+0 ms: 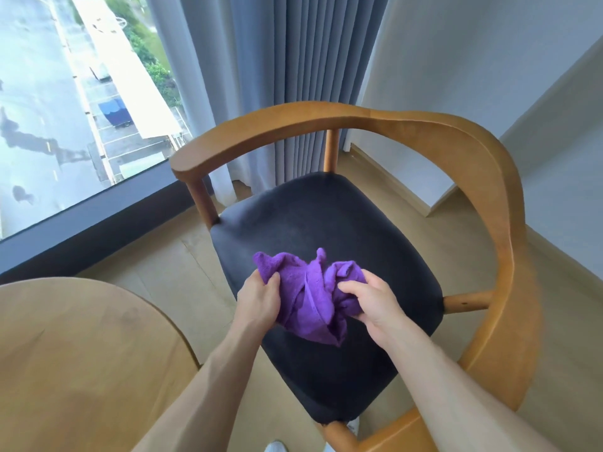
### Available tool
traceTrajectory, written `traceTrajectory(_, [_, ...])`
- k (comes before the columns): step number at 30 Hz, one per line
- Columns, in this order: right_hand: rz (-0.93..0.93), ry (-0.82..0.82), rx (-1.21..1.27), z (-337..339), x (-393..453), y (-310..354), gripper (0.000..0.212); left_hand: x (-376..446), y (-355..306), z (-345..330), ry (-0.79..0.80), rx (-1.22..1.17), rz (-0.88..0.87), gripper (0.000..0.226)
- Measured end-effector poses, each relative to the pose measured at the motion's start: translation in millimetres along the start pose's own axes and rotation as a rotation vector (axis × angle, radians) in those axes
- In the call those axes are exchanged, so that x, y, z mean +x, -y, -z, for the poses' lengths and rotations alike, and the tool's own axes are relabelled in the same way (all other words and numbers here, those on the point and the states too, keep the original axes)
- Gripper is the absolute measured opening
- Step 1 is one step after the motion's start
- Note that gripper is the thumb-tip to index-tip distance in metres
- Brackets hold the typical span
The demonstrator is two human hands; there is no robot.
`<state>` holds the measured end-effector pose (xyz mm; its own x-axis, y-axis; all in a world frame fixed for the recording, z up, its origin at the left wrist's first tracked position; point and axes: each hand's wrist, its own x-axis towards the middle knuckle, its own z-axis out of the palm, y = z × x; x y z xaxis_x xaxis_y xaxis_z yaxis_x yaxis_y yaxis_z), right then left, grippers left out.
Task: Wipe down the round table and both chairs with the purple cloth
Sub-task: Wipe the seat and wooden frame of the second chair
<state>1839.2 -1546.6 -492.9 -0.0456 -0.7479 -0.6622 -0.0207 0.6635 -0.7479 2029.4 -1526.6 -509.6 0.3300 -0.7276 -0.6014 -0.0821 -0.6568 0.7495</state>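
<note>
fluffy purple cloth (310,295), smooth wooden chair (489,177)

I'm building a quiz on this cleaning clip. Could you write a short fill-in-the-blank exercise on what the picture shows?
1. Both hands hold the cloth, whose colour is ____.
2. The cloth is above the chair's dark ____.
3. The round table is to the chair's ____ in the picture.
4. Behind the chair hangs a grey ____.

Missing words: purple; seat; left; curtain

Table (81,347) left of chair (326,223); cloth (310,295) above its seat.
</note>
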Motion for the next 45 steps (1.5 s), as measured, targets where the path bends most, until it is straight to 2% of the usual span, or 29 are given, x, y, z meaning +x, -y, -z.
traceTrajectory(3, [-0.048, -0.01, 0.016, -6, 12, 10, 0.02, 8, -3, 10, -0.109, 0.012, -0.07, 0.025])
traceTrajectory(5, [-0.09, -0.034, 0.053, -14, 24, 16, 0.02, 15, -5, 18, -0.124, -0.242, -0.03, 0.023])
traceTrajectory(7, [-0.114, -0.124, 0.01, -24, 41, 21, 0.013, 20, -9, 25, -0.075, -0.569, 0.049, 0.02])
traceTrajectory(8, [-0.091, -0.188, -0.12, -30, 50, 24, 0.006, 22, -11, 28, -0.06, -0.701, 0.068, 0.019])
traceTrajectory(10, [0.08, -0.279, -0.466, -43, 63, 28, 0.015, 28, -16, 31, -0.078, -0.876, 0.087, 0.019])
traceTrajectory(11, [0.197, -0.244, -0.546, -50, 68, 31, 0.023, 32, -19, 31, -0.089, -0.948, 0.109, 0.019])
traceTrajectory(12, [0.266, -0.127, -0.562, -58, 73, 36, 0.036, 36, -23, 32, -0.101, -1.017, 0.141, 0.018])
traceTrajectory(15, [0.181, 0.436, -0.495, -79, 81, 46, 0.069, 51, -29, 29, -0.143, -1.197, 0.237, 0.018])
traceTrajectory(16, [0.222, 0.538, -0.553, -84, 83, 47, 0.082, 55, -30, 27, -0.152, -1.234, 0.257, 0.018])
traceTrajectory(18, [0.435, 0.589, -0.804, -94, 92, 46, 0.114, 62, -30, 25, -0.171, -1.265, 0.274, 0.02])
traceTrajectory(19, [0.534, 0.589, -0.904, -101, 95, 47, 0.12, 66, -30, 26, -0.197, -1.274, 0.278, 0.02])
traceTrajectory(21, [0.63, 0.561, -0.973, -114, 106, 50, 0.11, 75, -32, 32, -0.321, -1.291, 0.274, 0.017])
traceTrajectory(25, [0.557, 0.329, -0.777, -139, 142, 63, 0.04, 98, -32, 53, -0.578, -1.196, 0.202, 0.013])
traceTrajectory(27, [0.499, 0.306, -0.674, -158, 157, 74, 0.024, 108, -39, 64, -0.651, -1.104, 0.133, 0.005])
traceTrajectory(30, [0.411, 0.262, -0.403, -198, 172, 93, 0.025, 125, -56, 86, -0.701, -0.981, -0.04, 0.007])
traceTrajectory(32, [0.379, 0.213, -0.076, -225, 179, 107, 0.027, 137, -65, 99, -0.654, -0.935, -0.198, 0.016])
traceTrajectory(34, [0.346, 0.267, 0.166, -249, 180, 114, 0.027, 152, -68, 103, -0.595, -0.859, -0.339, 0.023])
traceTrajectory(36, [0.385, 0.319, 0.133, -268, 177, 106, 0.029, 167, -63, 96, -0.564, -0.79, -0.435, 0.024])
traceTrajectory(38, [0.447, 0.336, 0.051, -280, 171, 95, 0.026, 182, -60, 87, -0.6, -0.764, -0.511, 0.025])
traceTrajectory(40, [0.496, 0.39, 0.03, -287, 171, 85, 0.026, 198, -59, 83, -0.642, -0.78, -0.534, 0.039])
traceTrajectory(42, [0.548, 0.423, -0.02, -290, 183, 76, 0.031, 211, -55, 80, -0.664, -0.802, -0.478, 0.052])
traceTrajectory(45, [0.607, 0.351, -0.241, -288, 203, 59, 0.034, 229, -33, 72, -0.71, -0.643, -0.277, 0.066])
